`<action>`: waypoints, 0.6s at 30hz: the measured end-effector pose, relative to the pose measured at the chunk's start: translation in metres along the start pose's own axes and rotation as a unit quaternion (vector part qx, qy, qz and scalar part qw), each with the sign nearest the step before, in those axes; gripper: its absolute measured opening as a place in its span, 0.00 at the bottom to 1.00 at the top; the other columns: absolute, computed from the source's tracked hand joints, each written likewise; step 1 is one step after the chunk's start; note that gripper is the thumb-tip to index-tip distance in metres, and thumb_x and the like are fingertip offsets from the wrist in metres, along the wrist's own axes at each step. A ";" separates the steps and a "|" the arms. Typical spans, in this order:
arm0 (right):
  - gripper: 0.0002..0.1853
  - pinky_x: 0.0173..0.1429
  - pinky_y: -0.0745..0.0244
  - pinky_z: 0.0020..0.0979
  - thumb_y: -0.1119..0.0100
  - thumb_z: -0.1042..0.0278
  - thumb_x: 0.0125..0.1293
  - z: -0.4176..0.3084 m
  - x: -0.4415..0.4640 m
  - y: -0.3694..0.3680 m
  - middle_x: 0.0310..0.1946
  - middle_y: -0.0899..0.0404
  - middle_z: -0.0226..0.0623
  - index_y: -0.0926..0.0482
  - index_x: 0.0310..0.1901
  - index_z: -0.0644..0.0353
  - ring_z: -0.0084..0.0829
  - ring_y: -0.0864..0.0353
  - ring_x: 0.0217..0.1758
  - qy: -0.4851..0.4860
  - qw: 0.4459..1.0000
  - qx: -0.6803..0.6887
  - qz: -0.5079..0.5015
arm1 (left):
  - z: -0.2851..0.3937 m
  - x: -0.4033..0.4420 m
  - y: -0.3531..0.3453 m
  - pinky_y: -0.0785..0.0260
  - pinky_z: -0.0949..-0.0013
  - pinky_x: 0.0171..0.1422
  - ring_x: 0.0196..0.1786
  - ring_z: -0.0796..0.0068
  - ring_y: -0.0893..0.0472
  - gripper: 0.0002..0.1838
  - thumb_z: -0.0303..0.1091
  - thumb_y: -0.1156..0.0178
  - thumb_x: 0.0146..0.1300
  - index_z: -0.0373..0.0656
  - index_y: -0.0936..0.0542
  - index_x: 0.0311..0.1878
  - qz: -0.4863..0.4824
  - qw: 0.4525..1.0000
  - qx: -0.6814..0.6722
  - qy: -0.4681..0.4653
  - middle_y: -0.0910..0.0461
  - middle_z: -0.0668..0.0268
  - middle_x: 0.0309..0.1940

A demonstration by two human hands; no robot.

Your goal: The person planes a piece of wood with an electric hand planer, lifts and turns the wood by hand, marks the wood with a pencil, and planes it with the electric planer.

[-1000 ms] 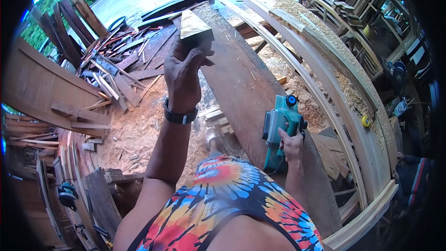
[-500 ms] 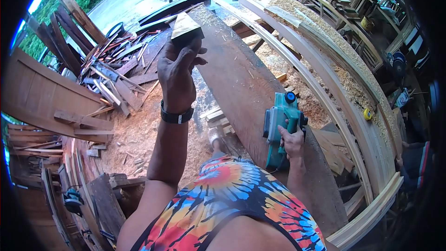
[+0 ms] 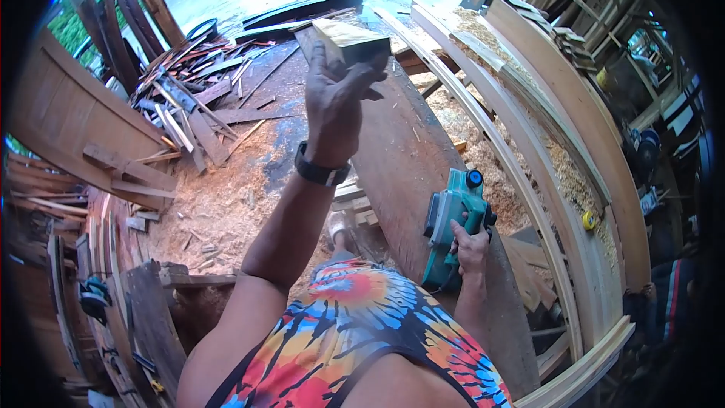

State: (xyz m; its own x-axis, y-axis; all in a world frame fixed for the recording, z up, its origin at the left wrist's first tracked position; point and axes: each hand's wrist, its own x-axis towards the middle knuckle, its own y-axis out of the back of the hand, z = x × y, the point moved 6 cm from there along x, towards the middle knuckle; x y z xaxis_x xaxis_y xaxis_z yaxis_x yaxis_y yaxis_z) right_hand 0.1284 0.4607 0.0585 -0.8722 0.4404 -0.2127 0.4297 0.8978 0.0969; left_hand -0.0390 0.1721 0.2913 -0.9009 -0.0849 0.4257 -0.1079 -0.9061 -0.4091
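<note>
My left hand (image 3: 336,109) is raised over the far part of a wide brown plank (image 3: 404,155). It grips a wooden beam (image 3: 347,34) with a pale top and a dark end face; the thumb side and fingers press along its sides, and the beam's far part is foreshortened. My right hand (image 3: 471,248) is wrapped round the handle of a teal electric planer (image 3: 447,236) with a blue knob. The planer sits on the near part of the plank, its underside hidden.
Long pale curved boards (image 3: 521,136) run along the right, heaped with wood shavings (image 3: 570,181). A yellow tape measure (image 3: 589,220) lies there. Scrap wood (image 3: 196,98) is piled at the far left, near a panelled board (image 3: 98,106). Sawdust (image 3: 219,211) covers the ground.
My left hand has moved right in the view with the wooden beam, whose end face now shows turned and larger. My right hand stays on the planer, slightly lower in view.
</note>
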 end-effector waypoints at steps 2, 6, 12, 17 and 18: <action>0.23 0.19 0.35 0.25 0.29 0.69 0.63 0.003 0.001 0.000 0.21 0.27 0.29 0.26 0.56 0.67 0.21 0.29 0.15 -0.007 1.000 0.008 -0.001 | -0.007 0.002 -0.001 0.21 0.72 0.38 0.43 0.69 0.13 0.38 0.30 0.36 0.66 0.32 0.43 0.74 0.002 1.000 -0.003 0.012 0.15 0.57 0.48; 0.23 0.19 0.34 0.25 0.29 0.69 0.63 0.003 0.002 0.000 0.21 0.27 0.29 0.26 0.56 0.67 0.21 0.29 0.16 -0.002 1.000 0.010 -0.002 | -0.004 0.004 -0.010 0.22 0.72 0.38 0.43 0.70 0.13 0.49 0.32 0.31 0.63 0.25 0.53 0.76 -0.018 1.000 -0.001 0.008 0.14 0.57 0.50; 0.21 0.19 0.35 0.25 0.29 0.72 0.63 0.003 0.001 0.000 0.23 0.25 0.29 0.25 0.55 0.67 0.19 0.30 0.16 -0.003 1.000 0.028 0.004 | -0.002 0.005 -0.011 0.21 0.73 0.37 0.43 0.70 0.13 0.50 0.32 0.31 0.63 0.24 0.54 0.76 -0.021 1.000 -0.023 -0.005 0.14 0.57 0.50; 0.23 0.19 0.35 0.24 0.29 0.70 0.63 0.001 -0.001 0.000 0.22 0.27 0.28 0.26 0.56 0.67 0.20 0.30 0.16 -0.007 1.000 0.017 0.000 | -0.002 0.006 -0.012 0.21 0.73 0.38 0.44 0.70 0.13 0.45 0.32 0.33 0.64 0.24 0.49 0.75 -0.022 1.000 -0.014 -0.004 0.14 0.57 0.51; 0.24 0.20 0.35 0.24 0.29 0.68 0.63 0.001 -0.001 -0.001 0.21 0.27 0.27 0.26 0.57 0.66 0.20 0.30 0.16 -0.006 1.000 0.013 -0.002 | -0.001 0.006 -0.012 0.21 0.73 0.38 0.44 0.70 0.13 0.44 0.32 0.33 0.64 0.25 0.48 0.75 -0.022 1.000 -0.011 -0.004 0.14 0.57 0.51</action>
State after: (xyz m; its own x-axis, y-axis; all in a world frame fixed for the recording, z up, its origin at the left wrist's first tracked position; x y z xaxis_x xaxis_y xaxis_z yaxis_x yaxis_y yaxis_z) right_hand 0.1292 0.4597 0.0581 -0.8710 0.4364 -0.2255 0.4321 0.8990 0.0707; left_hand -0.0438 0.1830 0.2984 -0.8917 -0.0478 0.4500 -0.1575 -0.8994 -0.4077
